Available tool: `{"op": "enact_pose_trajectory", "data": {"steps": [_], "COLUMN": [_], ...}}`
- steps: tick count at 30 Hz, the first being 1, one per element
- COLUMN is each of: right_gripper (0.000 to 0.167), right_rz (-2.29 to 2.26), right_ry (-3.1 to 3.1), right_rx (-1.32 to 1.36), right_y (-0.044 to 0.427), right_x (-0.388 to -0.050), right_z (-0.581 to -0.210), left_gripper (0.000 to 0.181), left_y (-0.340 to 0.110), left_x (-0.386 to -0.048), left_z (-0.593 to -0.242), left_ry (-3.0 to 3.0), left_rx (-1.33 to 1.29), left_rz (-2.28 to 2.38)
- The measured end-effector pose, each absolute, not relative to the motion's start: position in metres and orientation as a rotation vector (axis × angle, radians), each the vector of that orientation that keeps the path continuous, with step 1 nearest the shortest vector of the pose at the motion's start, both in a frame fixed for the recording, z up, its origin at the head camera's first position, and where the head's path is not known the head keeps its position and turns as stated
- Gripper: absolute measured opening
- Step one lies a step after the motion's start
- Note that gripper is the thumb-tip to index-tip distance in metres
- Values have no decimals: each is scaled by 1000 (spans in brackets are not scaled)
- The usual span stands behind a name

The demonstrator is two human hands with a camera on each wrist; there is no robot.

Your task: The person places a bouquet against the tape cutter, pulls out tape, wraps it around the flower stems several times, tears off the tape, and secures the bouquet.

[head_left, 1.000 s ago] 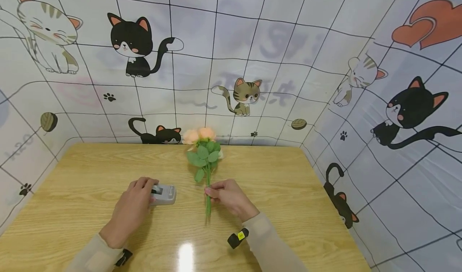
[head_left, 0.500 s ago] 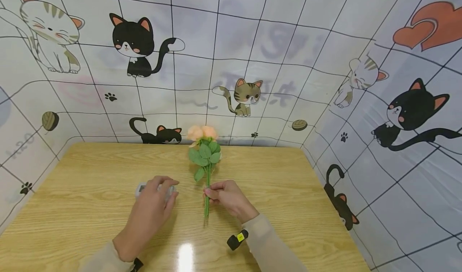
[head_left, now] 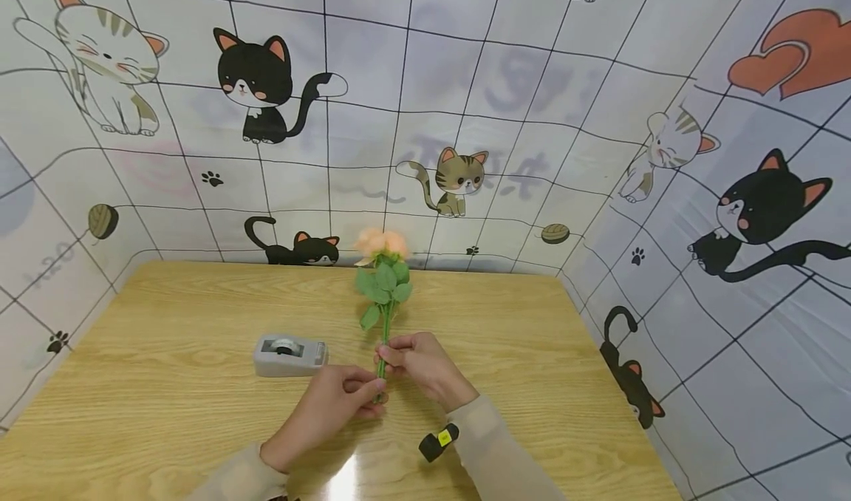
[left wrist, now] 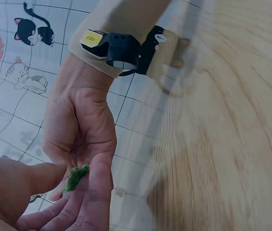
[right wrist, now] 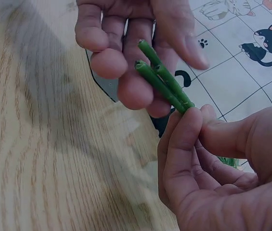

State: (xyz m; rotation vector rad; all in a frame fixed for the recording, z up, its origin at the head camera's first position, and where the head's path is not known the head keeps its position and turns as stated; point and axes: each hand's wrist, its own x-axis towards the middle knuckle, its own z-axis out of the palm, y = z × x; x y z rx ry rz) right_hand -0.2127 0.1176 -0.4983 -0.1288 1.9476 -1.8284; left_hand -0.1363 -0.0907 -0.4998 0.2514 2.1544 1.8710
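Peach roses (head_left: 383,275) with green leaves lie against the far part of the table, their stems pointing toward me. My right hand (head_left: 428,372) pinches the stems between thumb and fingers. At the lower stem ends is my left hand (head_left: 332,405); in the right wrist view its fingers (right wrist: 136,89) reach out behind the cut stems (right wrist: 161,79), and its thumb stands apart from them. The left wrist view shows the stem tips (left wrist: 76,174) between that hand's thumb and fingers. A grey tape dispenser (head_left: 286,368) sits just left of the hands.
The wooden table (head_left: 518,324) meets a cat-printed sheet (head_left: 372,131) at its back and sides. A black wrist camera (head_left: 435,443) with a yellow label is strapped at the right sleeve.
My left hand has left the tape dispenser and moved right and nearer to the lower stem ends. The right hand keeps its pinch on the rose stems, nearly still.
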Motion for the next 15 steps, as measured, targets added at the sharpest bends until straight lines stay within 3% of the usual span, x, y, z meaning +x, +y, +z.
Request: {"op": "enact_pose_trajectory", "data": {"steps": [7, 15], "right_gripper": [34, 31], "right_rz": [-1814, -1806], "right_ry": [1940, 1949], "right_rx": [-152, -163], "right_y": [115, 113], "right_x": [-211, -210], "right_z": [-497, -497], "left_gripper": [32, 25], "left_y": [-87, -85], "left_x": [-139, -137], "left_z": [-504, -504], "left_ry": [2007, 2104], "left_rx": [135, 218], "left_rz": [1936, 1901]}}
